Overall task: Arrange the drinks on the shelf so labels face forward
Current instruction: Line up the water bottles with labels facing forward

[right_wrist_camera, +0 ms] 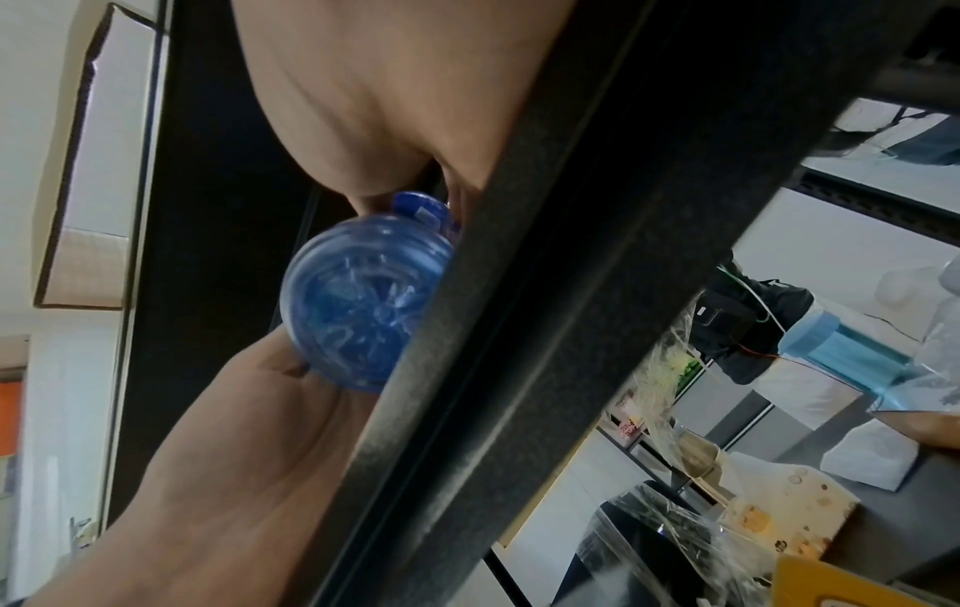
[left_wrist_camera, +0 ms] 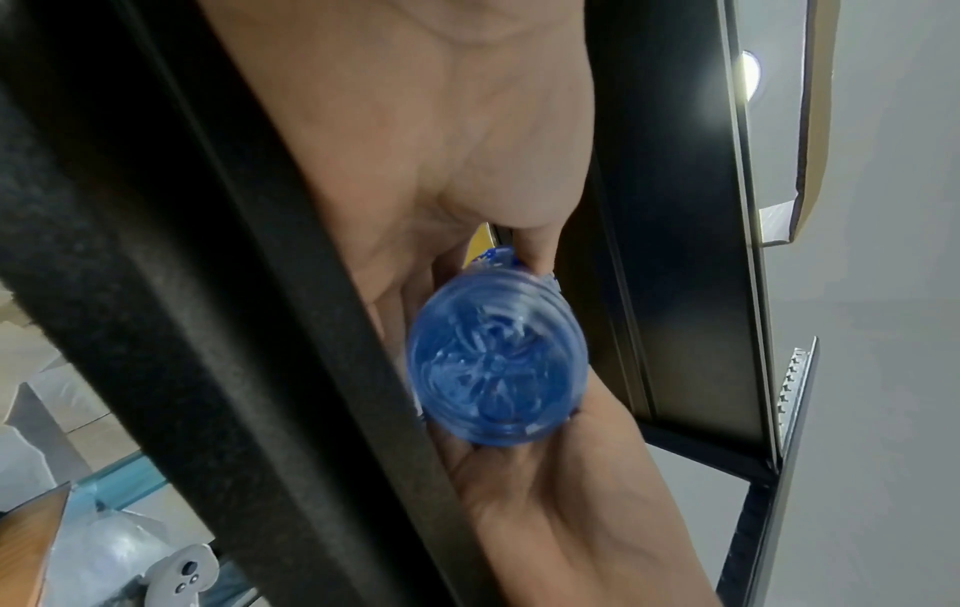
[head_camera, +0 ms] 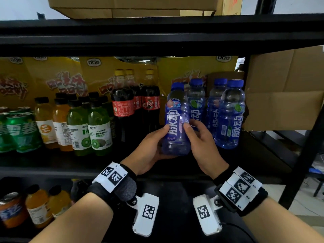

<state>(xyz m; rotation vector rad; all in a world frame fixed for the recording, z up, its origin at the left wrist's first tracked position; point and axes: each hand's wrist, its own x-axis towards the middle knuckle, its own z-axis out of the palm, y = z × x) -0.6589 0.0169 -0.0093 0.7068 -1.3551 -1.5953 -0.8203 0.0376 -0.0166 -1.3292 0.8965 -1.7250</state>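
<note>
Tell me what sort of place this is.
Probably a stockroom or small shop's storage area: black metal shelving stocked with grouped bottled drinks, cardboard boxes above and beside, and yellow snack bags behind.

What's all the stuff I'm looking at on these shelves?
Held blue bottle: one, clear blue with white lettering facing us, middle shelf front, in both hands.
Other blue bottles: three, blue caps, right of the held one.
Cola bottles: three, dark with red labels, centre.
Kiwi drinks: several, green, black caps, left of the cola.
Orange drinks: two, left of the kiwi ones.
Green cans: several, far left.
Yellow snack bags: behind the drinks.
Cardboard boxes: brown, right side and top shelf.
Lower shelf drinks: orange bottles and a can.
Left hand: grip on held bottle.
Right hand: grip on it too.
</note>
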